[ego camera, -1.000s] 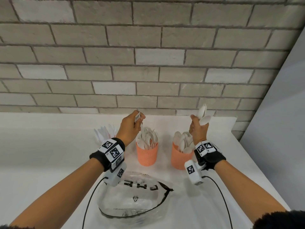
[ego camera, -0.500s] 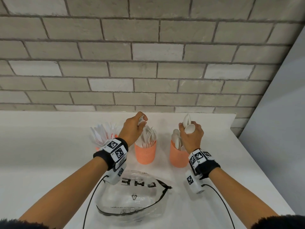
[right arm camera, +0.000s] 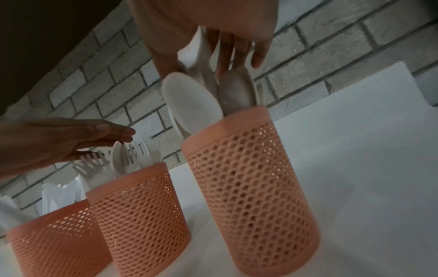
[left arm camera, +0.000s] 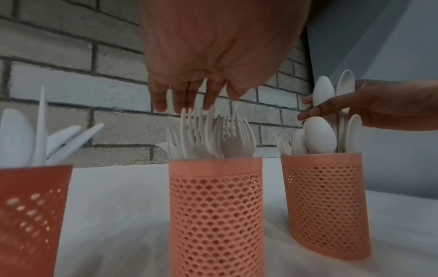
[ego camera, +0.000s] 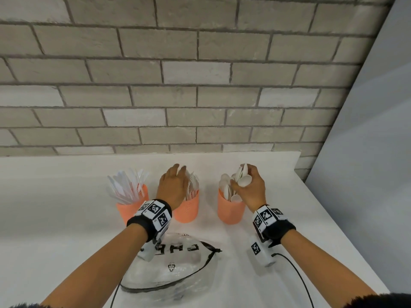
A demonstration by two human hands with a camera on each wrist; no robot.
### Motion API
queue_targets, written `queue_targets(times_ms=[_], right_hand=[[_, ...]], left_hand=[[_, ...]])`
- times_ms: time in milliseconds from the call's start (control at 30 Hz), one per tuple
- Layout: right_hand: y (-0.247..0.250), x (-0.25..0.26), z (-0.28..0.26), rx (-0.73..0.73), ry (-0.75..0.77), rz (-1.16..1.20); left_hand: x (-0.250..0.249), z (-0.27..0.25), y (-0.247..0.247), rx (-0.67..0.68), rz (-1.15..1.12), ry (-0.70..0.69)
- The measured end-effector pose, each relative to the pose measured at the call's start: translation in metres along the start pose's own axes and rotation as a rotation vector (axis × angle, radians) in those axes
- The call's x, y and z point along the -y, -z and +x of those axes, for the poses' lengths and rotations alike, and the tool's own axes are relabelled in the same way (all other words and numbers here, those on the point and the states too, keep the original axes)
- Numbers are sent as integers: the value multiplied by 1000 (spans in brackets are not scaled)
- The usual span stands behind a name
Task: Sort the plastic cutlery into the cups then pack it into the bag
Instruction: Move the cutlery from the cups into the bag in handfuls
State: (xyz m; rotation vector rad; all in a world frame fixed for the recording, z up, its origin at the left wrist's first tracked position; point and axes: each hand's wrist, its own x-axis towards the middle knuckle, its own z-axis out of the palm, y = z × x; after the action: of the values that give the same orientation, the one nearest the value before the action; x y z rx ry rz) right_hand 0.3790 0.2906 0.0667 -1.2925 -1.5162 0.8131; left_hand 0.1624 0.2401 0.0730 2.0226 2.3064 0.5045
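Three orange perforated cups stand in a row: knives in the left cup (ego camera: 133,206), forks in the middle cup (ego camera: 188,211), spoons in the right cup (ego camera: 231,212). My left hand (ego camera: 180,172) hovers over the forks (left arm camera: 213,135), its straight fingers (left arm camera: 158,101) pointing down and touching the tine tips. My right hand (ego camera: 242,178) grips a few white spoons (right arm camera: 203,56) whose lower ends sit inside the right cup (right arm camera: 251,187) among the other spoons. A clear drawstring bag (ego camera: 173,270) lies flat in front of the cups, under my left wrist.
The white table (ego camera: 55,218) runs up to a grey brick wall (ego camera: 200,96); its right edge (ego camera: 347,230) falls away beside a grey panel. Cables trail from both wrist cameras across the near table.
Both hands have dropped from above the cups onto them. The left hand's fingers have straightened over the forks; the right hand has brought its spoons down into the right cup.
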Motion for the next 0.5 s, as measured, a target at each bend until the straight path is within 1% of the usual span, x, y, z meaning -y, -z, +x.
queue_targets(times_ms=[100, 167, 200, 267, 333, 400, 467, 500], right_hand=[[3, 9, -1, 25, 131, -4], [4, 13, 0, 54, 220, -104], [5, 14, 1, 71, 269, -184], [4, 14, 2, 116, 319, -327], [4, 10, 1, 162, 320, -419], [4, 8, -2, 208, 313, -496], [5, 8, -4, 224, 324, -530], [6, 8, -3, 211, 335, -526]], left_hand=[[0, -2, -4, -13, -155, 163], [-1, -4, -9, 13, -262, 247], [-1, -4, -12, 29, -285, 257], [-4, -4, -17, 48, -259, 214], [-9, -2, -20, 48, -220, 138], [-16, 0, -20, 80, -150, 81], [-21, 0, -19, 105, -40, 77], [-22, 1, -18, 95, -18, 95]])
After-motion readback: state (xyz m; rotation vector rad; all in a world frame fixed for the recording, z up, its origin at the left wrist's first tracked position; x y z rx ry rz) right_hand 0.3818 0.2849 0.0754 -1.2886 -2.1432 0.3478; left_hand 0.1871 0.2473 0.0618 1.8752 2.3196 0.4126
